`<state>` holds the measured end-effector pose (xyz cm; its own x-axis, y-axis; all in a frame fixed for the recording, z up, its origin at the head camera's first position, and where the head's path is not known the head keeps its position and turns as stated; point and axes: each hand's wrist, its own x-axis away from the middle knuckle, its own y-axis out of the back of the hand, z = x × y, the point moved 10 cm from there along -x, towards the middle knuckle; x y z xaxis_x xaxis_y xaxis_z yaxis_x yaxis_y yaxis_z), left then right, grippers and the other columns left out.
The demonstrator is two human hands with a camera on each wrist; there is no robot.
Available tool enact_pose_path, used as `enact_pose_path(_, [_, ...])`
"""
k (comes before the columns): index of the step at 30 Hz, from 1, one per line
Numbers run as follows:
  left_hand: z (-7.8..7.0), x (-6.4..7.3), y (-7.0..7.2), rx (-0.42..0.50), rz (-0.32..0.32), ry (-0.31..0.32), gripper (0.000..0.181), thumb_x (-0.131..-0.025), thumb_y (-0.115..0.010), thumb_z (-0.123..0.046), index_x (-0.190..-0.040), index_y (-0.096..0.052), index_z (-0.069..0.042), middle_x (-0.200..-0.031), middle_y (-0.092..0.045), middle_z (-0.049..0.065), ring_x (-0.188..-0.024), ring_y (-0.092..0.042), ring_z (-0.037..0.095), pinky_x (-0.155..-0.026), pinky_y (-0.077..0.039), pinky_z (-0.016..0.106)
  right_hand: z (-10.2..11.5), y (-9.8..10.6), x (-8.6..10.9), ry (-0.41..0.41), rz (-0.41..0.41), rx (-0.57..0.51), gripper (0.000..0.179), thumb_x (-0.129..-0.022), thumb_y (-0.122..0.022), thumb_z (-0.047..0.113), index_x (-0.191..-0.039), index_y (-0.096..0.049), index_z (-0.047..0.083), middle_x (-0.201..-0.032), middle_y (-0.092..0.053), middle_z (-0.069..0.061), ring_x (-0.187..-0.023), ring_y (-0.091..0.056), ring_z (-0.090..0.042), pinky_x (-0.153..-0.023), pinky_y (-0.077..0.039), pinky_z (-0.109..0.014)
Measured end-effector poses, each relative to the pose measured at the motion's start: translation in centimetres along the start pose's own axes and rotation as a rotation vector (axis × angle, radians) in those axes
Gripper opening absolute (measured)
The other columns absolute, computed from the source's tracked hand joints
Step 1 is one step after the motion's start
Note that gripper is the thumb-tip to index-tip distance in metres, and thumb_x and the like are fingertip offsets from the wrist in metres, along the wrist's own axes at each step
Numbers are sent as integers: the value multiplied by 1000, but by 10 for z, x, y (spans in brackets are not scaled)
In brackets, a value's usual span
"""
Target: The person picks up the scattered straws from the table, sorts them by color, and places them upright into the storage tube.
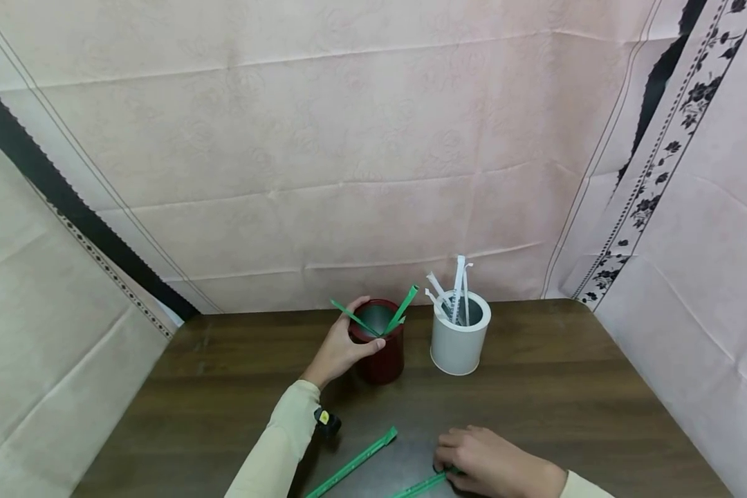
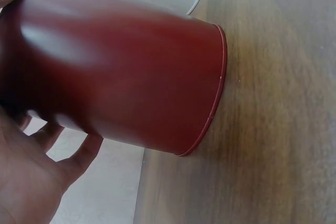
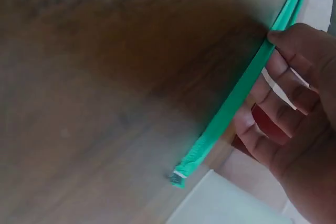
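Observation:
My left hand (image 1: 341, 351) grips a dark red cylindrical cup (image 1: 382, 363) near its rim, thumb on the near side. The cup stands on the table; in the left wrist view its smooth red wall (image 2: 131, 72) fills much of the picture. Two green wrapped straws (image 1: 403, 308) lean out of it. Lower right, my right hand (image 1: 494, 460) pinches another long green wrapped straw (image 3: 231, 103) between thumb and fingers, low over the tabletop. One more green straw (image 1: 355, 465) lies slantwise on the table between the two hands.
A white cylindrical cup (image 1: 457, 349) holding several white wrapped straws (image 1: 458, 283) stands just right of the red cup. The brown wooden table (image 1: 566, 387) ends at a pale cloth backdrop (image 1: 361, 152), with cloth walls on both sides.

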<state>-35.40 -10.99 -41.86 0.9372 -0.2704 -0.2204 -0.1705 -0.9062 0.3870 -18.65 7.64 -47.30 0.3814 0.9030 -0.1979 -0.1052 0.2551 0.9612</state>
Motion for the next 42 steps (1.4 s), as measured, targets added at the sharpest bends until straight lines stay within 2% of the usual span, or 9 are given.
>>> enact_pose_path(4, [-16,6,2,9,8,-2,84,-83,-82,-26,-152,-34,-26,-141,-52,9,-128,-53,24,-104,-43,50,5,6,-3,25,-41,106,19,-81,-76,14,-88,-62,26,-82,-48,19,-72,-43,7,-57,-33,-11])
enact_pose_path(9, [-15,5,1,1,20,3,86,-83,-81,-26,-154,-32,-22,-141,-51,11,-128,-52,25,-104,-43,50,-5,35,0,-76,-74,56,21,-80,-72,13,-88,-59,26,-83,-47,19,-71,-44,7,-51,-33,-11])
enact_pose_path(13, [4,0,2,1,1,3,88,-83,-82,-25,-154,-31,-25,-142,-50,9,-128,-52,26,-104,-42,51,-9,84,-4,-126,-228,-18,27,-80,-70,7,-95,-58,26,-88,-51,20,-71,-49,7,-55,-38,-8])
enact_pose_path(17, [18,0,4,0,-22,0,86,-82,-83,-27,-151,-32,-36,-141,-51,4,-127,-52,23,-103,-43,51,-13,139,-18,-139,-395,-154,36,-81,-67,-3,-109,-60,19,-90,-57,15,-74,-56,2,-61,-48,-11])
enact_pose_path(23, [20,3,7,5,-31,-24,85,-79,-85,-33,-149,-36,-40,-138,-53,-2,-123,-54,19,-101,-45,49,-32,211,-51,-233,-582,-286,34,-93,-64,-1,-125,-57,8,-96,-66,-1,-77,-65,-8,-63,-56,-26])
enact_pose_path(27, [19,5,6,-10,-23,-36,85,-79,-85,-36,-148,-36,-41,-136,-54,-4,-121,-56,18,-99,-47,48,-52,242,-73,-313,-682,-458,26,-101,-57,10,-126,-51,8,-100,-65,-9,-79,-68,-18,-68,-58,-34])
enact_pose_path(30, [17,6,5,-19,-11,-50,84,-79,-84,-37,-147,-36,-43,-136,-54,-5,-120,-56,17,-99,-47,47,-64,249,-93,-320,-730,-557,28,-103,-54,15,-130,-47,8,-105,-62,-13,-81,-70,-24,-71,-59,-39])
enact_pose_path(34, [16,9,4,-19,13,-61,83,-80,-84,-36,-147,-35,-43,-139,-52,-5,-122,-55,18,-102,-44,49,-81,233,-119,-345,-741,-526,24,-102,-56,16,-124,-52,7,-106,-65,-12,-87,-71,-24,-76,-58,-39])
enact_pose_path(42, [14,15,2,42,76,-70,83,-84,-81,-31,-150,-32,-39,-144,-47,-7,-126,-53,17,-104,-43,48,-108,166,-148,-519,-509,-435,13,-98,-63,21,-108,-64,13,-101,-71,-3,-96,-69,-19,-84,-56,-39])
